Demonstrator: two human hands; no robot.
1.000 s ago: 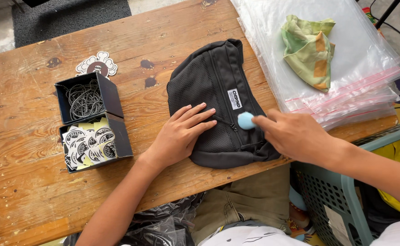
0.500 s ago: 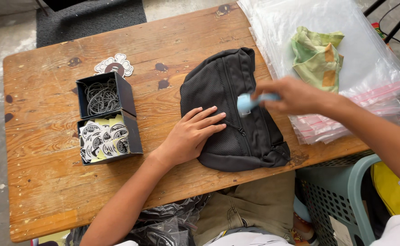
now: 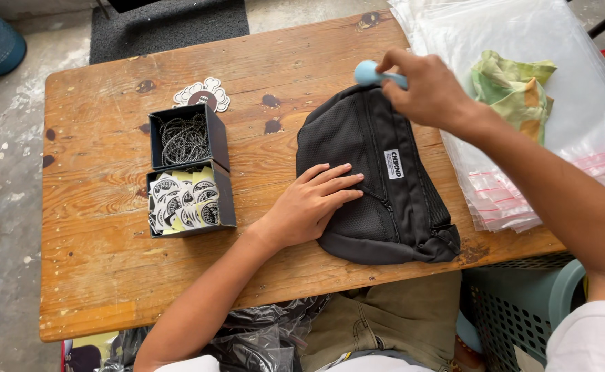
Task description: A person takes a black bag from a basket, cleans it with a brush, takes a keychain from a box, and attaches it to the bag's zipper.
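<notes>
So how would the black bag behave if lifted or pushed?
The black bag looks like soft mesh fabric lying flat, so it would probably flop and sag. It seems nearly empty, so likely light. The left hand presses it flat, hinting that it slides on the table.

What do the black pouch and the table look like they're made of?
The black pouch looks like woven fabric with a matte mesh front panel; small holes show. The table looks like bare wood: visible grain, dark knots, a worn, unpolished surface.

Black two-part box [image 3: 189, 169], sticker [image 3: 202, 94], clear bags [image 3: 523, 48], wooden table [image 3: 103, 269].
</notes>
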